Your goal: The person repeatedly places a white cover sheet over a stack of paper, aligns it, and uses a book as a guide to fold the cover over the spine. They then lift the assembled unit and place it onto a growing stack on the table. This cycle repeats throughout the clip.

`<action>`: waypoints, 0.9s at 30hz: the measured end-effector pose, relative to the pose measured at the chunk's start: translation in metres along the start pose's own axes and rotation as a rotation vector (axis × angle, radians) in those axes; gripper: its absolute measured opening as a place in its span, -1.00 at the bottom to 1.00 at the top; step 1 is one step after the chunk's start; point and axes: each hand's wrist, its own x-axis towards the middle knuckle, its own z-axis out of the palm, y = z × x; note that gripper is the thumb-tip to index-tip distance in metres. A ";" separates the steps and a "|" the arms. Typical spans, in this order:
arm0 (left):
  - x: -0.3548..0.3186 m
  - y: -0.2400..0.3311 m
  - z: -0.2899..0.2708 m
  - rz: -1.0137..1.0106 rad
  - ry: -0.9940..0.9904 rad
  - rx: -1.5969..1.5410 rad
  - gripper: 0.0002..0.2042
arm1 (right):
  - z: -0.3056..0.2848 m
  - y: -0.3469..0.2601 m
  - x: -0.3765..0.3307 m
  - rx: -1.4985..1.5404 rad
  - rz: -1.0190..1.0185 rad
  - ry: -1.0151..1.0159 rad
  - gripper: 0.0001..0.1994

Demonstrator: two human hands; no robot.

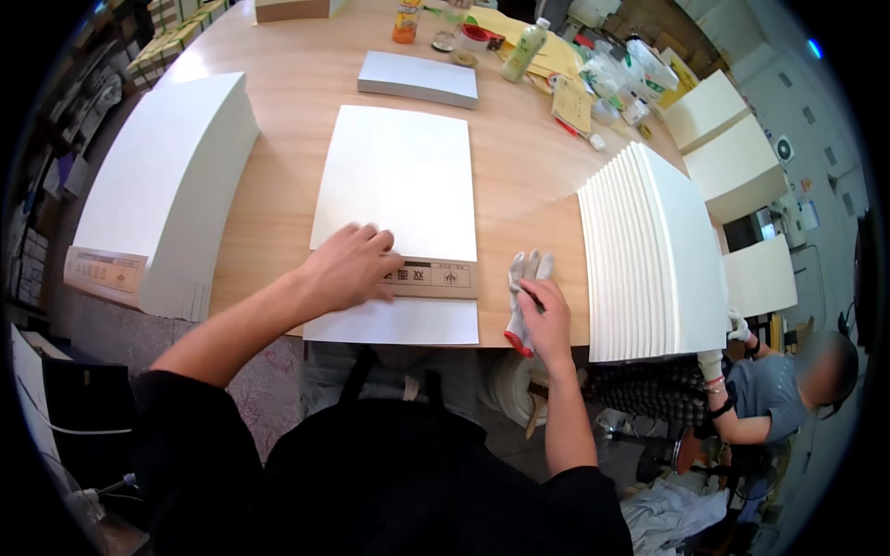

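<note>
A white sheet or stack of paper (394, 176) lies on the table in front of me, with a brown printed band (454, 279) across its lower part. My left hand (350, 266) is over the band's left end, fingers loosely bent and slightly blurred; it seems to hold nothing. Right of the paper lies a white work glove (516, 298) with a red cuff. My right hand (545, 310) is closed on the glove's side, thumb and fingers near its middle. Part of the band is hidden beneath my left hand.
Tall white paper stacks stand left (167, 167) and right (681, 250). A smaller grey-white stack (417, 79) lies beyond the sheet. Bottles (526, 51), tape rolls (474, 37) and plastic bags fill the far right. Another person (769, 394) works at the right edge, wearing gloves.
</note>
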 end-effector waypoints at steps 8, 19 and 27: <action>-0.001 -0.024 -0.026 -0.097 0.540 -0.089 -0.86 | -0.016 -0.028 0.039 0.450 0.306 0.122 -0.62; -0.061 -0.074 -0.213 -0.127 0.514 0.294 -0.94 | 0.128 -0.131 0.136 1.879 0.684 -0.295 -0.48; -0.283 -0.060 -0.160 -0.416 0.829 0.709 -0.80 | 0.164 -0.327 0.134 1.621 0.090 -0.580 -0.49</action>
